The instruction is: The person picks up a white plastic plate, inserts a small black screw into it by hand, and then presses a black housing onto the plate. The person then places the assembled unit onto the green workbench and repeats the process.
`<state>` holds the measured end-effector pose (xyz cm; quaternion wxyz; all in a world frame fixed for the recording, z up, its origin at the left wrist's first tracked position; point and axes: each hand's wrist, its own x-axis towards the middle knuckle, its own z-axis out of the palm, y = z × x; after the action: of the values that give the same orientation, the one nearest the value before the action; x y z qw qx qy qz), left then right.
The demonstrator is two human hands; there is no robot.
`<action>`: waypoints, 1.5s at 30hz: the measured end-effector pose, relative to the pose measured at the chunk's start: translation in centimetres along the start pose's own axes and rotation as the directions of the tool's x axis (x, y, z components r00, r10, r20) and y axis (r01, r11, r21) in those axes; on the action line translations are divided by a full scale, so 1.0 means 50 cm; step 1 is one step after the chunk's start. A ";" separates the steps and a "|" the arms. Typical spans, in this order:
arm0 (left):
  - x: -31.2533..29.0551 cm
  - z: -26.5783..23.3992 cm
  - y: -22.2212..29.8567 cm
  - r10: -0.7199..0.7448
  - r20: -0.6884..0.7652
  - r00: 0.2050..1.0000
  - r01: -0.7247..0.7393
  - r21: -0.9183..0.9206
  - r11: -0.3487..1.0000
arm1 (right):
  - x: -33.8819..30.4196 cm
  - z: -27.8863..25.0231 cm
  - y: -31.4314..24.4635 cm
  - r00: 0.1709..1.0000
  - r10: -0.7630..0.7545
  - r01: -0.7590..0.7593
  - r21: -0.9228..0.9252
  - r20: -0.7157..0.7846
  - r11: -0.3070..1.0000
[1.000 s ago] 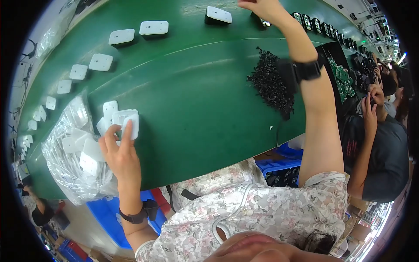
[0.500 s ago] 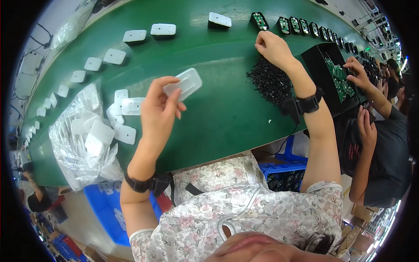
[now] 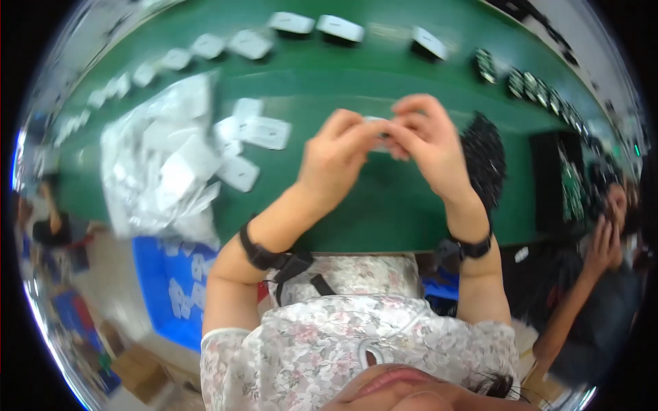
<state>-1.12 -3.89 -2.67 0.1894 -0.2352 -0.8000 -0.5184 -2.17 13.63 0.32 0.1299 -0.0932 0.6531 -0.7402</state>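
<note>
Over the middle of the green table, my two hands meet at a white plastic cover (image 3: 377,145). My left hand (image 3: 337,152) is closed on the cover, which its fingers mostly hide. The fingertips of my right hand (image 3: 430,145) are pinched together at the cover's face. A small dark spot shows there, too blurred to tell whether it is a black part in the fingers. To the right of my right hand lies a heap of small black parts (image 3: 484,161). Loose white covers (image 3: 267,132) lie to the left of my left hand.
A clear plastic bag (image 3: 123,161) of white covers is at the left, above a blue bin (image 3: 152,288). White-covered units (image 3: 340,29) and open circuit-board units (image 3: 485,65) line the far side. A black box (image 3: 548,178) of boards stands right, beside a co-worker (image 3: 589,308).
My right hand has come from the far side, above the black heap, to the cover. My left hand has brought the cover towards it. The whole view has shifted and is blurred.
</note>
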 end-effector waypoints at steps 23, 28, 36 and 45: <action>-0.036 0.023 -0.009 -0.080 -0.036 0.996 0.073 -0.167 0.983 | -0.032 0.002 0.051 0.991 -0.085 0.051 -0.300 -0.102 0.953; -0.038 0.017 -0.018 -0.068 -0.027 0.997 0.064 -0.118 0.991 | -0.031 0.008 0.052 0.990 -0.127 0.091 -0.394 -0.066 0.914; -0.043 0.016 -0.027 -0.119 -0.016 0.993 0.114 -0.185 0.976 | -0.026 0.027 0.040 0.943 -0.332 0.266 -0.687 0.039 0.676; -0.033 0.010 -0.022 -0.180 0.052 0.982 0.187 -0.238 0.953 | -0.022 0.022 0.041 0.910 -0.408 0.314 -0.771 0.077 0.554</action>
<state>-0.44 -4.13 -4.59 0.0984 -0.1888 -0.7521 -0.6237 -0.62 12.69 -1.53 -0.1133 -0.2303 0.8775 -0.4050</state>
